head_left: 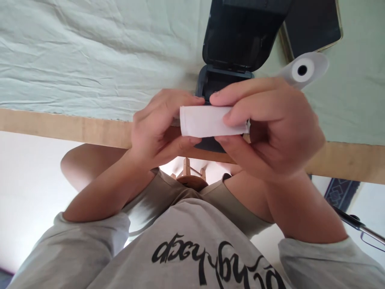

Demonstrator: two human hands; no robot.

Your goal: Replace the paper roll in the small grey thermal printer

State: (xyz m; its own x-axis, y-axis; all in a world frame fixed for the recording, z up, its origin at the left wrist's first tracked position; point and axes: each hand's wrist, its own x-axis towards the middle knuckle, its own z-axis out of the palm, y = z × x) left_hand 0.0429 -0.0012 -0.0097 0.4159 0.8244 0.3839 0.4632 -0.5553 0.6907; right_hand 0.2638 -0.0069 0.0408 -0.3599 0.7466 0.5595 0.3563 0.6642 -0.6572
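Both of my hands hold a small white piece of folded paper [204, 121] above the table's front edge. My left hand [156, 124] grips its left end, fingers along the upper edge and thumb below. My right hand [279, 124] pinches the right part, with one fingertip on the face and the thumb under the lower edge. Behind the paper stands a dark device, seemingly a small printer [228, 82], its black lid [237, 36] tipped back; my hands cover much of its body. Just beyond my right hand is a white paper roll [311, 68] with a black core.
A dark flat tablet-like object [313, 26] lies at the back right. Pale green cloth [90, 60] covers the table, whose wooden edge [66, 125] runs in front of me. A wooden stool [191, 180] shows below, and a dark pole [351, 220] stands at the lower right.
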